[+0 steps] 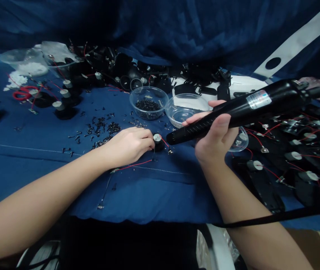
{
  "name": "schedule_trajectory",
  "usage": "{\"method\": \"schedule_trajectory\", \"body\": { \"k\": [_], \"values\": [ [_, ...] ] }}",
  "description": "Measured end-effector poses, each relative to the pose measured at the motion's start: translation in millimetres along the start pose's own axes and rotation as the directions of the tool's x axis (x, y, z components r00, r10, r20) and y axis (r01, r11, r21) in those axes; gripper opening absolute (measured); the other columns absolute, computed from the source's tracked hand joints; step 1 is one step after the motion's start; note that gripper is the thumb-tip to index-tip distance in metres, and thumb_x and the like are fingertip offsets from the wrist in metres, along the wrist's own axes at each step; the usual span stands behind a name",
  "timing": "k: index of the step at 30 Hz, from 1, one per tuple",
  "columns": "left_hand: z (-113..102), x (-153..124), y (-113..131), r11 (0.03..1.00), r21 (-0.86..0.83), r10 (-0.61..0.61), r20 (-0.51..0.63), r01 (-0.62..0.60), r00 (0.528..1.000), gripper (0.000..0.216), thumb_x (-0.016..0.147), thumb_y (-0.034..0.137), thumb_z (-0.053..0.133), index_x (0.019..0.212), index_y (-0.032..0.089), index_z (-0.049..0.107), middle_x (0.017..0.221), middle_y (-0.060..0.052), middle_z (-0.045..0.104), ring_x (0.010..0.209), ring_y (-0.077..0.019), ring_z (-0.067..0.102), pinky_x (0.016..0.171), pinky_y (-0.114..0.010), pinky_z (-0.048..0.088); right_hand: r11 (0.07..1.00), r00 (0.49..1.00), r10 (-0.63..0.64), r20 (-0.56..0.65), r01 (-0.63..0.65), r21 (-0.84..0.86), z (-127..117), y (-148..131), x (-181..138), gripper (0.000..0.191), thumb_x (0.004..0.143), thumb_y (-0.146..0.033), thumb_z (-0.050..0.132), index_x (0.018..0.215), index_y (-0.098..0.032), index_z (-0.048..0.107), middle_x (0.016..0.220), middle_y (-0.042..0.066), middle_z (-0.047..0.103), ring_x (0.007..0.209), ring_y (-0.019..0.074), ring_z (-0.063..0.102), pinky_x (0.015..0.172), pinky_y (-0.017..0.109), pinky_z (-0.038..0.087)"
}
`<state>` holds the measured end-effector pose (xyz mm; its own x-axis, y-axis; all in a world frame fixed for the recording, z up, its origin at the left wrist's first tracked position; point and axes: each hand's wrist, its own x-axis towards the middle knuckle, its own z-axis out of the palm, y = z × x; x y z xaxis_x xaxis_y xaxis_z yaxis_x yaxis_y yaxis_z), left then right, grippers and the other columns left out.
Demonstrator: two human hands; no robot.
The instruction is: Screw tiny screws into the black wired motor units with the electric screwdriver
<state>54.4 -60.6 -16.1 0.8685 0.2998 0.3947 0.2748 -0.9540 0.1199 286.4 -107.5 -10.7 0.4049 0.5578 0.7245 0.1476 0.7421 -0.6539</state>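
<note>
My left hand (132,144) is closed, with its fingertips at a small motor (157,137) that has a whitish top and a dark base. The fingers hide part of that base. Red wire runs from the motor to a small metal contact (170,151). My right hand (216,135) is wrapped round a black electric screwdriver (250,107) with a silver label. Its front end points left and stops just right of the motor. A second red wire (136,164) lies below my left hand, with a thin lead and another metal contact (100,206).
Loose black screws (99,129) are scattered left of a clear bowl (148,99) of screws. Another clear bowl (186,107) stands beside it. Wired motors on black parts (292,161) crowd the right side. More motors (61,105) stand at the left. Black plastic parts (132,71) are piled behind.
</note>
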Motion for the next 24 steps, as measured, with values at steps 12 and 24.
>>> {"method": "schedule_trajectory", "body": {
  "k": [12, 24],
  "values": [
    [-1, -1, -8, 0.968, -0.242, -0.071, 0.008, 0.071, 0.997, 0.018, 0.108, 0.022, 0.055, 0.101, 0.018, 0.072, 0.101, -0.006, 0.076, 0.096, -0.0192, 0.072, 0.089, -0.033, 0.059, 0.998, 0.999, -0.003, 0.034, 0.006, -0.063, 1, -6, 1, 0.038, 0.102, -0.064, 0.056, 0.112, -0.029, 0.065, 0.066, -0.005, 0.071, 0.061, 0.0177, 0.075, 0.063, 0.038, 0.066],
    [0, 0, -1, 0.986, -0.142, -0.080, 0.043, 0.085, 0.996, 0.020, 0.108, 0.023, 0.052, 0.102, 0.018, 0.070, 0.099, -0.007, 0.075, 0.093, -0.0197, 0.073, 0.084, -0.032, 0.059, 0.992, 0.998, 0.025, 0.052, -0.018, -0.123, -1, -6, 0, 0.042, 0.101, -0.069, 0.052, 0.114, -0.030, 0.063, 0.067, -0.003, 0.070, 0.062, 0.0194, 0.073, 0.065, 0.042, 0.065]
  ]
}}
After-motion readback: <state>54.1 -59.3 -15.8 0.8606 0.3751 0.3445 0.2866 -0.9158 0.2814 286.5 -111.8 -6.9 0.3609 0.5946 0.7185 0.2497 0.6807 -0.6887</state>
